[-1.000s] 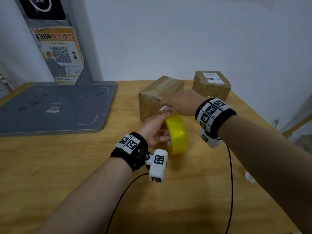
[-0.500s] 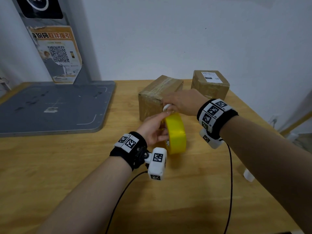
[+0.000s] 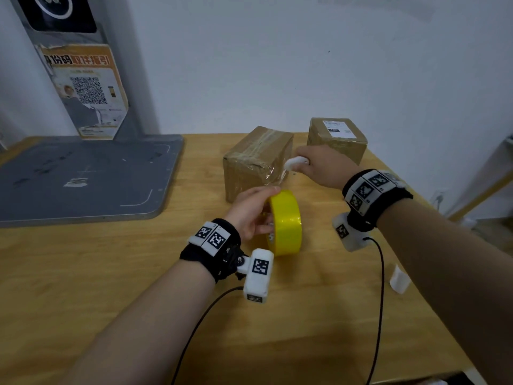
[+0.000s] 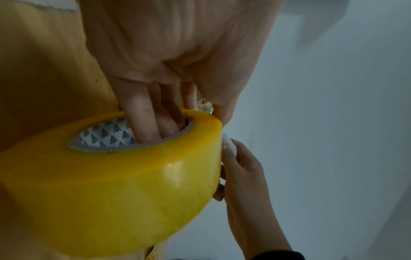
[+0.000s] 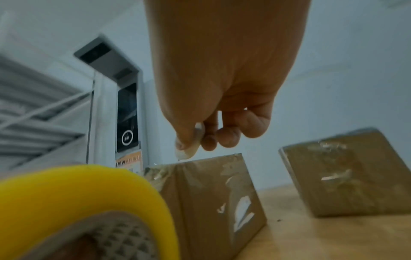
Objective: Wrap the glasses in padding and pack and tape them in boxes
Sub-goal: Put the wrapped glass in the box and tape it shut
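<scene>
My left hand (image 3: 251,215) grips a yellow tape roll (image 3: 286,222) standing on edge on the wooden table (image 3: 111,273), its fingers (image 4: 144,123) hooked inside the core and the thumb on the rim. Behind the roll (image 4: 111,176) stands a taped cardboard box (image 3: 256,162), with shiny clear tape at its near right corner. My right hand (image 3: 308,162) pinches a small white tool (image 3: 295,162) just beside that corner. In the right wrist view the tool (image 5: 188,149) hovers just above the box (image 5: 211,193). A second box (image 3: 337,137) with a label sits behind my right hand.
A grey platform (image 3: 83,176) with an upright post and a QR-code poster (image 3: 86,90) fills the table's left back. A small white piece (image 3: 399,279) lies near the right edge. Black cables (image 3: 380,287) hang from both wrists. A white wall stands close behind the boxes.
My right hand has left the top of the tape roll and moved back and to the right, to the taped box's corner, still holding the white tool. The left hand keeps hold of the roll.
</scene>
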{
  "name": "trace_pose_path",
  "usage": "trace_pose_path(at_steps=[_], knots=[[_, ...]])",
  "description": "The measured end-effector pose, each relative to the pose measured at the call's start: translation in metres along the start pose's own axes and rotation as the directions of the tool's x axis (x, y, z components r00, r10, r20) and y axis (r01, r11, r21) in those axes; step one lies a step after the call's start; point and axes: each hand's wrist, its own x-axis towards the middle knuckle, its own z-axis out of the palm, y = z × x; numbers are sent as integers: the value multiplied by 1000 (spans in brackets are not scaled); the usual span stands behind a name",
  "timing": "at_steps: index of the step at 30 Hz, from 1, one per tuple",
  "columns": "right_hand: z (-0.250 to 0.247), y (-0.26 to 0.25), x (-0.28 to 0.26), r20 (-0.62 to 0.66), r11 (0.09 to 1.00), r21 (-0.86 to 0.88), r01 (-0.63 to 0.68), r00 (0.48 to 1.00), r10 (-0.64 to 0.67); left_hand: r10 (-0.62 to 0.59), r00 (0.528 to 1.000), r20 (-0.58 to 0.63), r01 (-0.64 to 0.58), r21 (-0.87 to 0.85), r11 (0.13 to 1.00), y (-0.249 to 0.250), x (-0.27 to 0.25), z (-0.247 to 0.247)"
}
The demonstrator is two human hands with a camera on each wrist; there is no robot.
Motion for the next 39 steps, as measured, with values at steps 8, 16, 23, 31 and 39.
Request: trace_pose_path(at_steps=[8,16,23,31,39], knots=[[3,-20,-3,24,958,194,211,975,-220,13,1000,26,-14,21,1000,-2,-10,-2],[13,-31,3,65,979,38,201,977,-203,37,999,18,-38,45,998,-4,-15,-1],[23,-21,-3,163,999,-41,32,986,-25,50,999,9,-51,49,998,-7,-16,-1],[41,12,-43,433,968,-2,-251,872,227,38,999,-11,-38,52,998,-7,-14,-1],[27,-4,-38,245,880,352,-319,939,243,117,990,-81,-112,56,992,9,-19,-9]])
